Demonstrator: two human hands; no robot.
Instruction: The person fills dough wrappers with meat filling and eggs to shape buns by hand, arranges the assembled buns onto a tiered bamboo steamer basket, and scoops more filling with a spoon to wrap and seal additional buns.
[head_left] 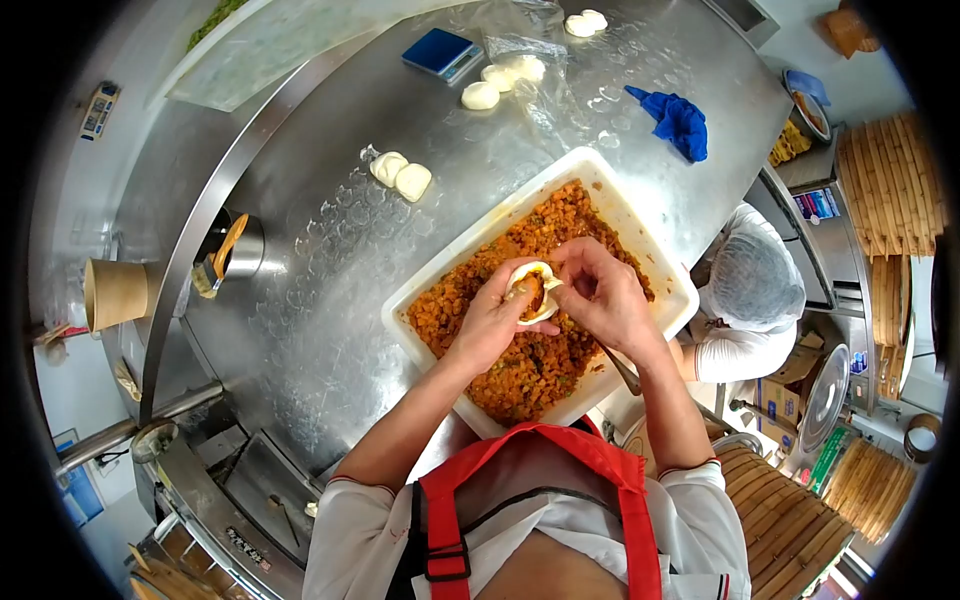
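Over a white tray (447, 246) of chopped orange-red filling (520, 375), my left hand (488, 318) cups a round of white dough (545, 270) with some filling inside. The fingers of my right hand (607, 300) are bent and pinch the dough's right edge. A metal utensil handle (622, 368) sticks out over the tray's near right side, below my right hand. The dough stands open at the top, its rim partly gathered.
On the steel table (300, 300) are white dough pieces (412, 181), a blue scale (440, 52), clear plastic (535, 60) and a blue cloth (675, 122). A person in a hairnet (757, 280) is at the right, near bamboo steamers (885, 185). A metal pot (245, 250) holds brushes.
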